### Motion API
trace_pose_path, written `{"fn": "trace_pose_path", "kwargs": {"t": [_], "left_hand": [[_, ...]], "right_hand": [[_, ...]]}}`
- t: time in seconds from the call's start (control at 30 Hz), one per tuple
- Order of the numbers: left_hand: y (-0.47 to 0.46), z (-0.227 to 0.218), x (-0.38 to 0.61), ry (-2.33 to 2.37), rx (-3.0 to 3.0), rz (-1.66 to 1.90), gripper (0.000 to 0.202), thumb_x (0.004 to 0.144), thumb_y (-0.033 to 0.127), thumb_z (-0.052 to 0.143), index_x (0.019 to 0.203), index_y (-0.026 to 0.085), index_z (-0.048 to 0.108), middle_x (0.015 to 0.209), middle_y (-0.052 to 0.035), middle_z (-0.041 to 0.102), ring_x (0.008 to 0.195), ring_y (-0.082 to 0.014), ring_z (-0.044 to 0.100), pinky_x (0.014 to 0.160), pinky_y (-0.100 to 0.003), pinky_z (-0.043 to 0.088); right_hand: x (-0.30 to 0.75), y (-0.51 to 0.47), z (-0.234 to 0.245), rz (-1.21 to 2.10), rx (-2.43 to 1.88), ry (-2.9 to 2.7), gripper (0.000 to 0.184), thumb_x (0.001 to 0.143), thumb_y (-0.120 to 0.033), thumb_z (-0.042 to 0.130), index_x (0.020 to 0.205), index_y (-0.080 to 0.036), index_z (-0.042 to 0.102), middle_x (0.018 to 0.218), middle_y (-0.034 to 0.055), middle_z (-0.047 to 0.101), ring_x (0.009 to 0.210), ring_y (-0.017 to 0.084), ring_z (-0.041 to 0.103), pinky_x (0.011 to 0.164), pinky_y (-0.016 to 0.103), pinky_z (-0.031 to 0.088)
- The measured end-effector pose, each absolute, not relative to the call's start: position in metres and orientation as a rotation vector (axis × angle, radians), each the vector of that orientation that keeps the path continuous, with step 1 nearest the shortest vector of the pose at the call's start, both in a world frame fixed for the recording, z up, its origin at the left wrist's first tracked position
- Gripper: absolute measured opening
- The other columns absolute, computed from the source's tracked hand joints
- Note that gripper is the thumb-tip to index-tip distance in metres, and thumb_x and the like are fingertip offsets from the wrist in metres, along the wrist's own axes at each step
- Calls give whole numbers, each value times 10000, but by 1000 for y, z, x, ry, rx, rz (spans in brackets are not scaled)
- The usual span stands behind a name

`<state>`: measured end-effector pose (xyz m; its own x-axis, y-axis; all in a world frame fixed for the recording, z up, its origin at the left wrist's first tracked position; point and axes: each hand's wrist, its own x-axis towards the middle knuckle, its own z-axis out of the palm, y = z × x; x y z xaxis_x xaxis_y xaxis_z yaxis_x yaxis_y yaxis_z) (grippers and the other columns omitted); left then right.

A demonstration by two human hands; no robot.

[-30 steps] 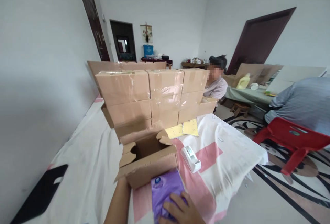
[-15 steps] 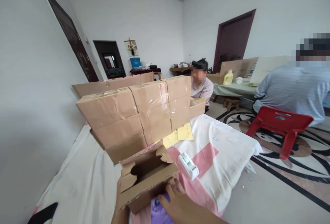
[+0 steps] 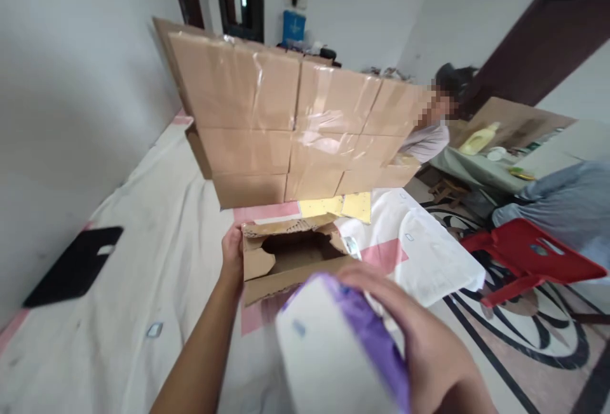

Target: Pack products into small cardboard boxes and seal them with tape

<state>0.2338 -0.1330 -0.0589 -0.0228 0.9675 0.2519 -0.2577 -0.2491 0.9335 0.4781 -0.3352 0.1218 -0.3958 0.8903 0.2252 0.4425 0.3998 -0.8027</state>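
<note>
An open cardboard box (image 3: 281,287) with torn flaps sits on the cloth-covered surface, its dark inside facing up. My left hand (image 3: 232,252) is closed on the box's left end, near the far corner. In my right hand (image 3: 400,306) is a purple-and-white package (image 3: 333,344), gripped along its purple right side and raised in front of the box. Its broad white face is toward me, blurred by motion, and it hides part of the box's near right side. Right behind the box, a white device (image 3: 351,246) is mostly hidden.
Taped cardboard boxes (image 3: 252,147) form a wall behind. Yellow sheets (image 3: 356,207) lie at its foot. A black flat object (image 3: 76,265) lies left on the white cloth (image 3: 157,287). One person (image 3: 429,141) sits beyond the boxes, another right by a red chair (image 3: 543,249).
My right hand has lifted the purple-and-white package from beside the box, turning its white face up. My left hand now shows at the box's left end. The view has tilted downward.
</note>
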Motion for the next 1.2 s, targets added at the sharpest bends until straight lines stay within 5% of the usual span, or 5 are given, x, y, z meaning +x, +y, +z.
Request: {"fn": "trace_pose_path", "kwargs": {"t": [0.17,0.33,0.47,0.8,1.2], "left_hand": [[-133,-50,215,559,1251,1552,571,686,628,739,1072,209,699,1016,-71,653,971,-254,585,835,-332,472],[-135,-34,220,739,1174,1405,262,732,394,757,883,181,732,857,-41,680,803,-204,600,746,-299,455],[-134,-36,231,752,880,1458,284,760,363,716,971,172,714,890,-23,698,788,-183,607,714,-279,462],[-135,-31,232,728,827,1473,204,746,348,679,864,189,633,847,0,656,777,-162,596,722,-262,462],[-129,-39,235,675,904,1451,176,812,345,674,878,186,638,799,3,616,746,-152,553,673,-246,411]], "right_hand": [[513,-298,123,650,-1162,-2084,976,676,-478,885,1520,-299,430,1494,125,489,1368,395,487,1161,511,390],[500,-262,128,555,-1131,-2246,993,663,-526,894,1512,-298,431,1453,122,522,1311,388,538,1089,483,472],[468,-238,127,544,-1145,-2451,972,645,-426,895,1491,-306,431,1406,121,535,1262,382,555,1051,490,483],[427,-174,125,39,-1235,-2791,811,826,-363,733,1539,-251,365,1372,150,483,1237,377,507,1026,523,472],[419,-171,77,-269,-1046,-3231,763,792,-554,809,1352,-98,566,1104,192,655,1025,369,562,783,437,494]]}}
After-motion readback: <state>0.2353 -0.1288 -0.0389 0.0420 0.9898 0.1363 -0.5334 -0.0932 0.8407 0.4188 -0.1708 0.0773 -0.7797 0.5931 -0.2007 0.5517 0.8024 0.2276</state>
